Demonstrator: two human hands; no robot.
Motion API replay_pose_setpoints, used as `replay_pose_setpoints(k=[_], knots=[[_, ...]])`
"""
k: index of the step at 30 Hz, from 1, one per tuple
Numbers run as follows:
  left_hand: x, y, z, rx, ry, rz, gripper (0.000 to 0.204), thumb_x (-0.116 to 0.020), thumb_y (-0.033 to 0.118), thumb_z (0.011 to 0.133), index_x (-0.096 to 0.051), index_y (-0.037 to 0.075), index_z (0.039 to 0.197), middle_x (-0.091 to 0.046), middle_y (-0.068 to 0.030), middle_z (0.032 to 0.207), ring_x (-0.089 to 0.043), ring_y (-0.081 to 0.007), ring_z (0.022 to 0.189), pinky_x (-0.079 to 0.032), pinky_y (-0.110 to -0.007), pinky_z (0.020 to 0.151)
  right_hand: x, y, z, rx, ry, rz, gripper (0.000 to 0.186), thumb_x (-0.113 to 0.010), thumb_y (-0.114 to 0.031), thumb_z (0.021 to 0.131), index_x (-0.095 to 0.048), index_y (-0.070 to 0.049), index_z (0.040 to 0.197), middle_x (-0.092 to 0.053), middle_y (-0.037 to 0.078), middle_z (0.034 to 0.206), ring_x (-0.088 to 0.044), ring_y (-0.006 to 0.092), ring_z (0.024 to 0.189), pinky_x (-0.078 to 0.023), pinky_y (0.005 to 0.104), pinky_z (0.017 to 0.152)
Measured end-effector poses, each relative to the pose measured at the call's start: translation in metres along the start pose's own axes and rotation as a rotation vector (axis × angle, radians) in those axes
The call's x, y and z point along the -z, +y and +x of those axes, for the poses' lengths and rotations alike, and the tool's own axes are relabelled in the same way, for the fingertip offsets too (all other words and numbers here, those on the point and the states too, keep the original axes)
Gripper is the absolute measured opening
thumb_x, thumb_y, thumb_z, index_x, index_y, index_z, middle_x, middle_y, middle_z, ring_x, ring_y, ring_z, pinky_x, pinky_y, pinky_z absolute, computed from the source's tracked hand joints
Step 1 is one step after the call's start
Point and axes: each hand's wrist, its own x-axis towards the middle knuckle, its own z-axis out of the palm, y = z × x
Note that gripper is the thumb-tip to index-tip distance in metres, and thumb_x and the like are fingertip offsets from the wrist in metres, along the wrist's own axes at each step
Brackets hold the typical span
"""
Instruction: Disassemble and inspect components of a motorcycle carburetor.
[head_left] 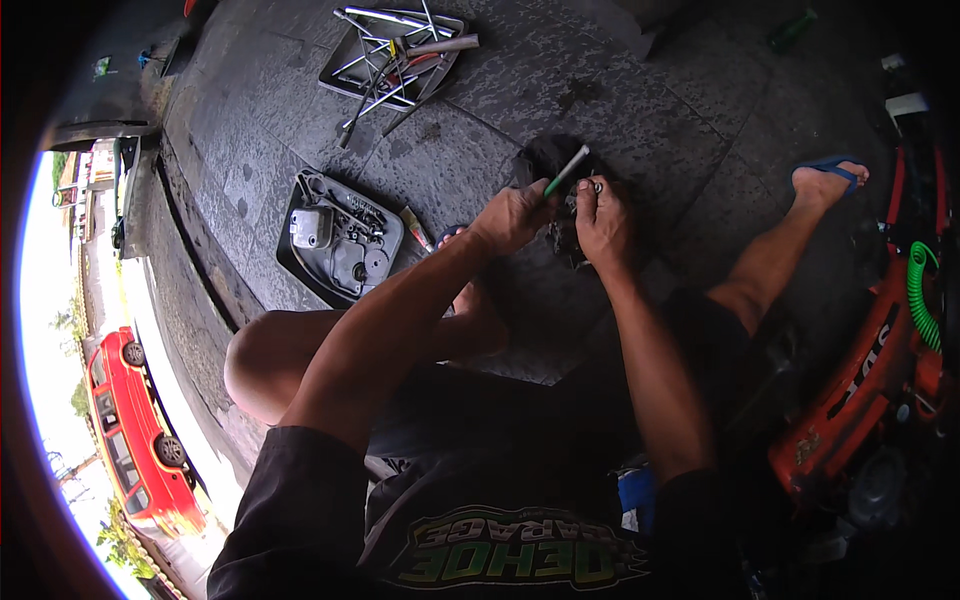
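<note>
My left hand (515,215) grips a screwdriver (565,172) with a green handle and a pale shaft that sticks up to the right. My right hand (603,218) holds a small dark metal engine part (565,235), with a small round piece pinched at its fingertips. The two hands are close together above a black cloth (548,155) on the stone floor. Much of the part is hidden by my fingers.
A dark tray (335,240) with small engine parts lies on the floor to the left. A second tray (392,50) with wrenches and tools sits farther away. A red motorcycle (880,360) with a green coiled hose stands at the right. A red car (135,430) is at the lower left.
</note>
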Motion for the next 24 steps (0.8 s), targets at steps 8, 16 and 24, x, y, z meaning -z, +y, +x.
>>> replay_pose_setpoints(k=[8,16,24], knots=[[0.028,0.012,0.000,-0.554,-0.210,0.775,0.033,-0.056,0.000,0.085,-0.055,0.011,0.116,-0.062,-0.0114,0.099,-0.064,-0.0349,0.092,-0.053,-0.042,0.075,0.004,-0.007,-0.002,0.082,0.057,0.007,0.022,-0.052,-0.021,0.098,-0.061,-0.003,0.091,-0.062,0.015,0.081,-0.059,0.0352,0.082,-0.047,0.0451,0.074],[-0.009,0.015,-0.024,-0.104,0.042,0.202,0.027,-0.051,0.002,0.085,-0.056,0.001,0.111,-0.056,-0.0176,0.099,-0.059,-0.0403,0.095,-0.049,-0.045,0.081,0.000,-0.013,-0.006,0.046,-0.001,-0.028,0.019,-0.054,-0.020,0.097,-0.062,-0.003,0.091,-0.062,0.015,0.084,-0.059,0.0345,0.084,-0.047,0.0445,0.075],[-0.011,-0.003,-0.030,-0.048,0.205,0.209,0.014,-0.051,0.010,0.085,-0.058,-0.002,0.091,-0.057,-0.0157,0.084,-0.059,-0.0353,0.082,-0.047,-0.042,0.072,-0.005,-0.013,-0.012,0.200,0.075,-0.036,0.014,-0.057,-0.016,0.094,-0.061,-0.003,0.090,-0.059,0.015,0.086,-0.058,0.0325,0.086,-0.047,0.0432,0.076]])
